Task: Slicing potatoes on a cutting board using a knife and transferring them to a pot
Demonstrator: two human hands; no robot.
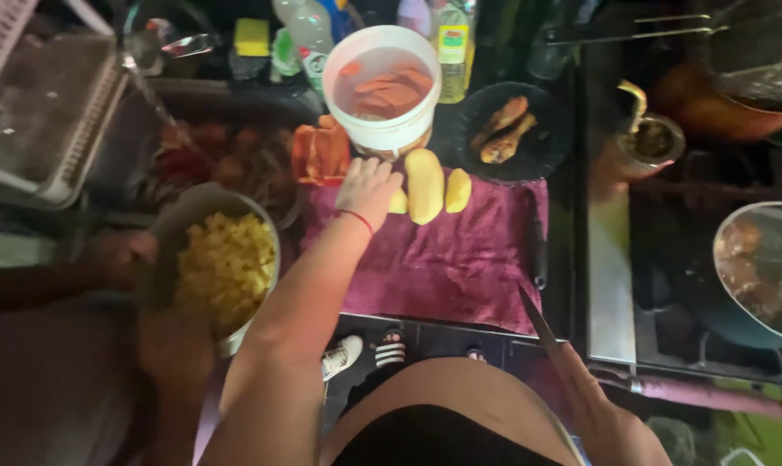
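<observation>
Right hand clenched on knife, half cut off | left hand fingers released over potatoes, hiding one

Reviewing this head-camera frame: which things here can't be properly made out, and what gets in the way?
- Peeled potato under the left hand: mostly covered by the hand, head view.
- Right hand: cut off by the bottom edge; grip on the knife is unclear.
- Pan at right: cut by the frame edge, contents blurred.
- Another person's hands by the pot of yellow cubes: dark and blurred.
- Sink contents: too dim to identify.
</observation>
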